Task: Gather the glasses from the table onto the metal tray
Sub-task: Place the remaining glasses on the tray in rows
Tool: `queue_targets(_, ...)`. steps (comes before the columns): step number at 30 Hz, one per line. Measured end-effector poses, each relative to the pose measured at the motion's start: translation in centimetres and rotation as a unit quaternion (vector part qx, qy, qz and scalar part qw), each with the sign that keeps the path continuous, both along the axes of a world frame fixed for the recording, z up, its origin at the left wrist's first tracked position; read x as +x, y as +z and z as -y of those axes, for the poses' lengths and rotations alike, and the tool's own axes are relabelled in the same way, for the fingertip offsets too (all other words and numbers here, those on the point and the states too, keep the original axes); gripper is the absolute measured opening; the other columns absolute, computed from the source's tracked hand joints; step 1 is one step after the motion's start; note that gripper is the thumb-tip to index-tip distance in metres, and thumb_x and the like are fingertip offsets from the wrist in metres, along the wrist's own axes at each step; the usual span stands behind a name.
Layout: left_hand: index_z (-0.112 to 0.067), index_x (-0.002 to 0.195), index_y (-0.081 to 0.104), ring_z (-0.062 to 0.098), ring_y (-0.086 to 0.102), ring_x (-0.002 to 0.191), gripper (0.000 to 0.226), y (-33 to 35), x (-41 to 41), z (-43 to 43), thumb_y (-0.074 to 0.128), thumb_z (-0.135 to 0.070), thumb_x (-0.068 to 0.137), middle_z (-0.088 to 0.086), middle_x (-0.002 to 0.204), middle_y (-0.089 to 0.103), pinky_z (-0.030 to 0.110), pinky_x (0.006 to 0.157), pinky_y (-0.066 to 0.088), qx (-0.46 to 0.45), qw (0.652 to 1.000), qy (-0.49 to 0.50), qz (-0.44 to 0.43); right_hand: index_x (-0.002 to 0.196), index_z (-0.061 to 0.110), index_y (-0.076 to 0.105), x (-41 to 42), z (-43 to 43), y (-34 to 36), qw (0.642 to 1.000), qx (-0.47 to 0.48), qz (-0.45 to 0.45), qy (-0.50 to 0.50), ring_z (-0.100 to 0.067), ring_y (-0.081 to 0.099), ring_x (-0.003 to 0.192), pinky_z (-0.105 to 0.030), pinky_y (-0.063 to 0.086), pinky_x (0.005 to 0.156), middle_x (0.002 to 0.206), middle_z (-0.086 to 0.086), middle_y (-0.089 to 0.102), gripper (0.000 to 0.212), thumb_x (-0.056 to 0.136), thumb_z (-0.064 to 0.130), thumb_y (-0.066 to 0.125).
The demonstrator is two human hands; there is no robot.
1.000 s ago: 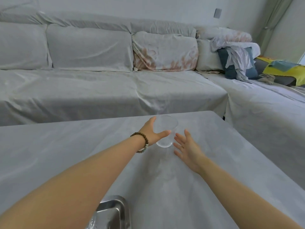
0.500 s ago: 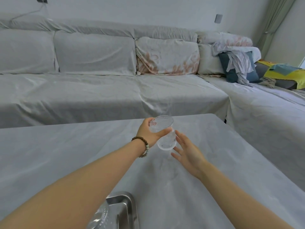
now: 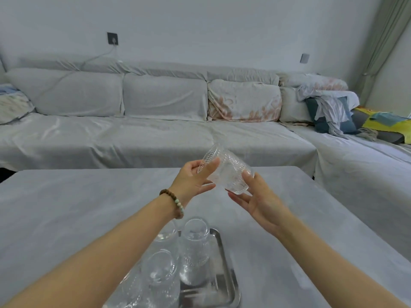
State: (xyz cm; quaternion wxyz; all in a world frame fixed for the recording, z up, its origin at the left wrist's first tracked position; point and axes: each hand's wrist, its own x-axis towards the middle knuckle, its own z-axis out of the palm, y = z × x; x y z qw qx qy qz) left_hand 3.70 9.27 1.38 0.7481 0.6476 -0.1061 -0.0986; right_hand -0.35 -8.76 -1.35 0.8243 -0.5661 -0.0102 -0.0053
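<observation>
A clear ribbed glass (image 3: 226, 172) is held tilted in the air above the grey table (image 3: 66, 210), its mouth turned up and to the left. My left hand (image 3: 193, 178), with a bead bracelet at the wrist, grips it near the rim. My right hand (image 3: 255, 196) touches its base end with spread fingers. Below, near the table's front edge, the metal tray (image 3: 224, 283) carries several clear glasses standing upside down, one of them (image 3: 194, 247) at its middle. My left forearm hides part of the tray.
A long sofa under a grey cover (image 3: 155, 134) runs behind the table and turns along the right side. Cushions and a pile of clothes (image 3: 331, 110) lie in its far right corner. A gap separates table and sofa.
The glass has been lifted off the table and tipped onto its side. My right hand has come up against its base. The view has tilted, so the tray and its glasses now show.
</observation>
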Motion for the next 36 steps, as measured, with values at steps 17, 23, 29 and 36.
queue_targets(17, -0.031, 0.145, 0.022, 0.013, 0.009, 0.145, 0.061, -10.9, -7.8, -11.5, 0.023, -0.059, 0.090, -0.010, 0.155, 0.021, 0.046, 0.118, 0.003, 0.557, 0.803, -0.036, 0.210, 0.115, 0.044, 0.061, -8.5, -3.3, -1.0, 0.929, -0.361, 0.062, -0.056, -0.009, 0.070, 0.088, -0.029, 0.058, 0.078, 0.125, 0.011, 0.060, 0.078, 0.042, 0.061, 0.083)
queue_targets(23, -0.031, 0.146, 0.013, 0.013, 0.004, 0.145, 0.063, -12.2, -8.4, -11.4, 0.020, -0.060, 0.090, -0.010, 0.158, 0.010, 0.043, 0.118, -0.004, 0.618, 0.747, -0.028, 0.243, 0.121, 0.044, 0.058, -9.3, -3.7, -2.6, 0.875, -0.477, 0.074, -0.036, -0.006, 0.062, 0.095, -0.024, 0.055, 0.081, 0.120, 0.022, 0.060, 0.073, 0.052, 0.060, 0.081)
queue_targets(29, -0.030, 0.146, 0.015, 0.014, 0.007, 0.145, 0.063, -12.2, -8.4, -11.4, 0.021, -0.059, 0.090, -0.009, 0.158, 0.012, 0.044, 0.118, -0.002, 0.621, 0.742, -0.019, 0.250, 0.118, 0.041, 0.059, -9.0, -4.7, -4.9, 0.845, -0.529, 0.081, -0.002, 0.006, 0.053, 0.096, -0.030, 0.049, 0.093, 0.122, 0.017, 0.060, 0.061, 0.063, 0.040, 0.084)
queue_targets(36, -0.030, 0.146, 0.016, 0.013, 0.007, 0.145, 0.063, -12.1, -8.4, -11.4, 0.022, -0.059, 0.090, -0.008, 0.158, 0.013, 0.043, 0.117, -0.002, 0.618, 0.746, -0.018, 0.249, 0.122, 0.033, 0.059, -8.6, -5.9, -7.0, 0.819, -0.567, 0.085, 0.016, 0.011, 0.049, 0.093, -0.016, 0.036, 0.089, 0.122, 0.018, 0.056, 0.064, 0.064, 0.034, 0.085)
